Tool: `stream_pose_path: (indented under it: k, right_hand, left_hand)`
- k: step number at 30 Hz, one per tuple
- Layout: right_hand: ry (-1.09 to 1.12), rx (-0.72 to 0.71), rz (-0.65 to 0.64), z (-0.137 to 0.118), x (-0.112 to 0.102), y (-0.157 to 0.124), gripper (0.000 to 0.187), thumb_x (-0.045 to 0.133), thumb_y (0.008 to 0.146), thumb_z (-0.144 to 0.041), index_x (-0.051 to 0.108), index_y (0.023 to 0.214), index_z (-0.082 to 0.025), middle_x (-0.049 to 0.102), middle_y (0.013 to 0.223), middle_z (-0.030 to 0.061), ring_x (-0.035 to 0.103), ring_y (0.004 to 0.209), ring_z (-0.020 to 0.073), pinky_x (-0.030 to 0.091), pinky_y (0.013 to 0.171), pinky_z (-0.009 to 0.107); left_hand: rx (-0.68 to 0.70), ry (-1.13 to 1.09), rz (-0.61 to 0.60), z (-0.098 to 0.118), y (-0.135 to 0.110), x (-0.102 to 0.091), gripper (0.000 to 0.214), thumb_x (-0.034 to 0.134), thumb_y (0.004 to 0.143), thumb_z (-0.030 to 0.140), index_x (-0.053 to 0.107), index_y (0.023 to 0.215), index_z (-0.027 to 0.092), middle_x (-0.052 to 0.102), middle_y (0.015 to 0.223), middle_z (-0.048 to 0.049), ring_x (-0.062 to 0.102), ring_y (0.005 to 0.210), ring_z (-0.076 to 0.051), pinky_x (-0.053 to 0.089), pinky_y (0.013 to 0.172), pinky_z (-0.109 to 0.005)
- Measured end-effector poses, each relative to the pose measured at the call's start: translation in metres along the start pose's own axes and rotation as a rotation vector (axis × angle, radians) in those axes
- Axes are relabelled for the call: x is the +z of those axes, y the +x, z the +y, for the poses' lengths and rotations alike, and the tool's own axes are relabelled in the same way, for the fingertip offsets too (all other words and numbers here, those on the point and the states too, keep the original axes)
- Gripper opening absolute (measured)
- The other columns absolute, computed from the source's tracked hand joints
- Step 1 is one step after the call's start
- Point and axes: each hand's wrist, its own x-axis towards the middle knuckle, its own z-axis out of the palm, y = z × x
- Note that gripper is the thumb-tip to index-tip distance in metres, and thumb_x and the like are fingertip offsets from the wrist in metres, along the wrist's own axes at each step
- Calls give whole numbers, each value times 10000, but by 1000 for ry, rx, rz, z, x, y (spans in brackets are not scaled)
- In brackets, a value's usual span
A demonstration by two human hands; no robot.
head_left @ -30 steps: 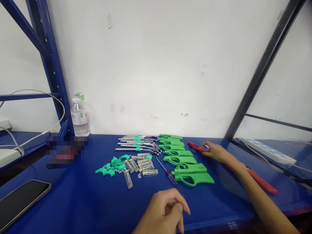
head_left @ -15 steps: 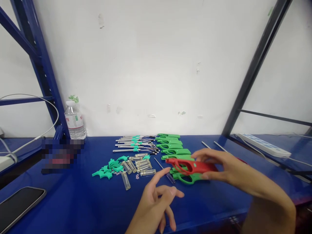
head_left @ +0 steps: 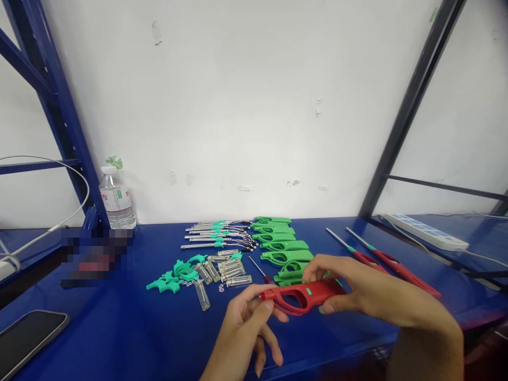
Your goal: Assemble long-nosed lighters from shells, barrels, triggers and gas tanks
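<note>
Between my two hands is a red lighter casing (head_left: 323,292) with a looped trigger guard and a small green patch on its side. My right hand (head_left: 357,283) grips the handle end from the right. At the narrow front end, my left hand (head_left: 242,328) pinches the casing between thumb and index finger, its other fingers loosely spread below. Just behind the casing lie several green lighter casings (head_left: 283,246) in a column. A screwdriver (head_left: 260,270) with a dark red handle rests beside them, its handle partly hidden by my hand and the casing.
Left of the green casings are metal tubes with wires (head_left: 202,245), clear fuel tanks (head_left: 232,271) and teal triggers (head_left: 169,283). Two red long-necked lighters (head_left: 408,274) lie at right, near a power strip (head_left: 426,233). A water bottle (head_left: 118,203) and a phone (head_left: 27,338) are at left.
My right hand has brought the red casing down and slightly left, toward me. My left hand, earlier apart from it with fingers spread, now pinches its front end.
</note>
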Motion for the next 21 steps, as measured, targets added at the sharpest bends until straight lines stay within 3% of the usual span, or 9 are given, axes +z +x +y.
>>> stream_pose_path:
  k: [6,10,21]
  right_hand:
    - [34,-101,-2,-3,-2,-1,286,803,911,-365,703,1167,-285,722,1196,3,663,1125,228,492,978,313]
    - [36,-155,44,-6,-5,-3,282,771,964,-443,698,1190,-292,720,1215,9,662,1138,230,497,1002,322]
    - [33,-152,214,10,-6,-3,421,746,970,-543,684,1329,-331,678,1377,49,667,1250,278,546,1072,393]
  left_hand:
    - [-24,-60,9,2,-2,0,449,761,873,520,657,1124,163,779,989,-92,708,472,-124,349,329,-153]
    - [-29,-66,16,3,-3,0,447,764,866,493,643,1146,166,792,988,-96,708,466,-125,353,333,-154]
    - [-32,-40,28,3,-4,1,409,662,903,512,645,1139,178,812,975,-96,662,400,-109,293,329,-164]
